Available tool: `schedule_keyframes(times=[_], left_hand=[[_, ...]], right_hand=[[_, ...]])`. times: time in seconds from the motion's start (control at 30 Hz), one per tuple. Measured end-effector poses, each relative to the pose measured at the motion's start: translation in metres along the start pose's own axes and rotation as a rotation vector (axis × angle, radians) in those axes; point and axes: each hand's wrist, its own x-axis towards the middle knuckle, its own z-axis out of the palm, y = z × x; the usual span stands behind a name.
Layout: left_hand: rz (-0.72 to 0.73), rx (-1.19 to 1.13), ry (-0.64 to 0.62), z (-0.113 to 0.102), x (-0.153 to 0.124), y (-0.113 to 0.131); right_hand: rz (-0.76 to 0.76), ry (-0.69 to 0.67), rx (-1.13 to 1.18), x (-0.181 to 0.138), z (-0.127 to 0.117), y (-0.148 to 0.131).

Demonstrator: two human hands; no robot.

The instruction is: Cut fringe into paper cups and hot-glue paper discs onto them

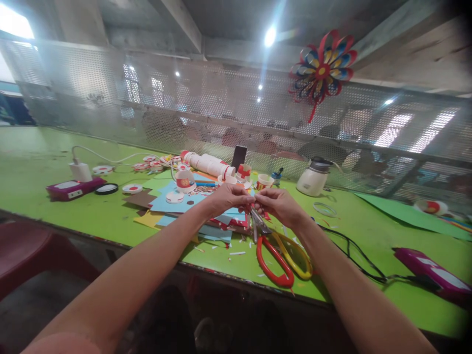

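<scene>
My left hand [231,199] and my right hand [278,202] meet fingertip to fingertip over the middle of the table. Both are pinched closed; whatever lies between the fingers is too small to make out. Just below them lie scissors [273,253] with one red and one yellow handle, blades pointing toward my fingers. Under and left of my left hand is a stack of coloured paper [173,199], blue on top, strewn with scraps. A paper cup [185,181] with a red and gold print stands on the stack, and another cut cup [264,182] sits behind my right hand.
Nested paper cups [208,164] lie behind the stack near a leaning phone [239,157]. A white kettle [313,177] stands at the back right. Purple power strips [73,189] with cables are on both sides. Green paper [409,214] lies right. A paper flower [322,71] hangs on the mesh.
</scene>
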Motion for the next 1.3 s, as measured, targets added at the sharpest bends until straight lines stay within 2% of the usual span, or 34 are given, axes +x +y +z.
schedule_keyframes(times=[0.27, 0.43, 0.5, 0.7, 0.97, 1.3], left_hand=[[-0.023, -0.207, -0.079, -0.0039, 0.0016, -0.0051], [0.051, -0.175, 0.119, -0.0028, 0.0069, -0.0094], [0.048, -0.2, 0.154, -0.0021, 0.0079, -0.0105], [-0.011, -0.338, 0.035, -0.0013, 0.0052, -0.0083], [-0.075, -0.442, -0.006, -0.0017, 0.0044, -0.0078], [-0.005, -0.452, -0.063, 0.001, 0.003, -0.0087]], right_hand=[[0.068, -0.036, 0.151, -0.0011, 0.0031, 0.0002], [0.091, 0.025, 0.205, 0.0045, -0.0002, 0.0054], [0.103, 0.035, 0.22, 0.0065, -0.0012, 0.0075], [0.1, 0.029, 0.262, 0.0048, 0.0019, 0.0071], [0.045, -0.022, 0.338, 0.0025, 0.0041, 0.0076], [-0.019, -0.106, 0.434, 0.001, 0.0082, 0.0047]])
